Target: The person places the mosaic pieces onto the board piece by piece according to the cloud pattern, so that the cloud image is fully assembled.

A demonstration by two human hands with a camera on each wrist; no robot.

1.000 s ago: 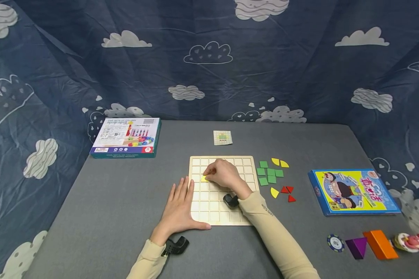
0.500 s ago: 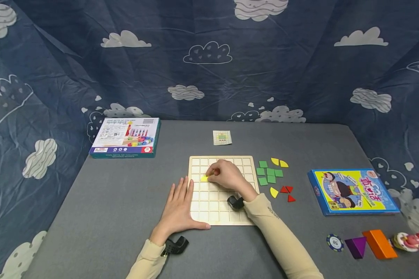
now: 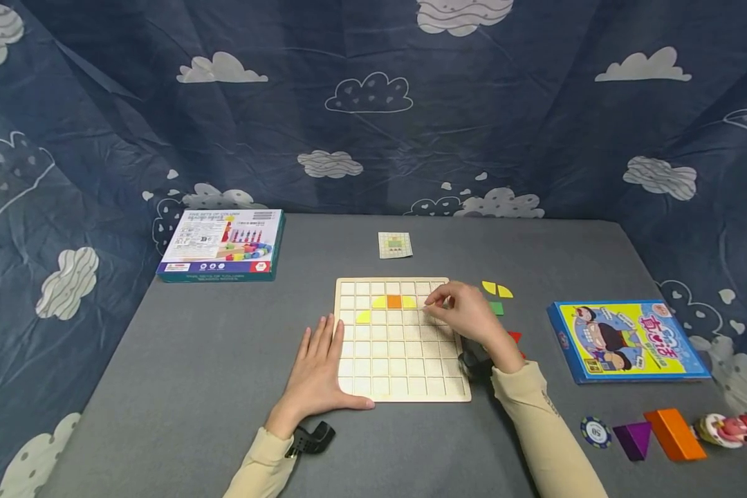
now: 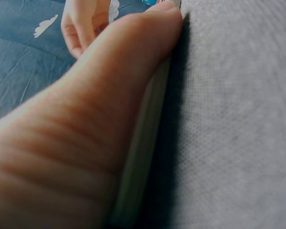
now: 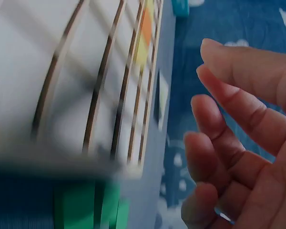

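Note:
A wooden grid board lies on the grey table. In its second row an orange square sits between two yellow quarter-round pieces; another yellow piece lies one row nearer, on the left. My left hand rests with fingers spread along the board's left edge, its thumb at the front edge. Over the board's right side hovers my right hand, fingers loosely bent. The right wrist view shows nothing between those fingertips. Green squares lie beside the board, partly hidden by that hand in the head view.
A small pattern card lies behind the board. Yellow pieces and red triangles are to its right. Boxes stand at the left and right. A poker chip, purple block, orange block and figurine sit front right.
My right hand has let go of the yellow piece, which stays on the board, and has moved right, uncovering the orange and yellow row. My left hand has stayed in place.

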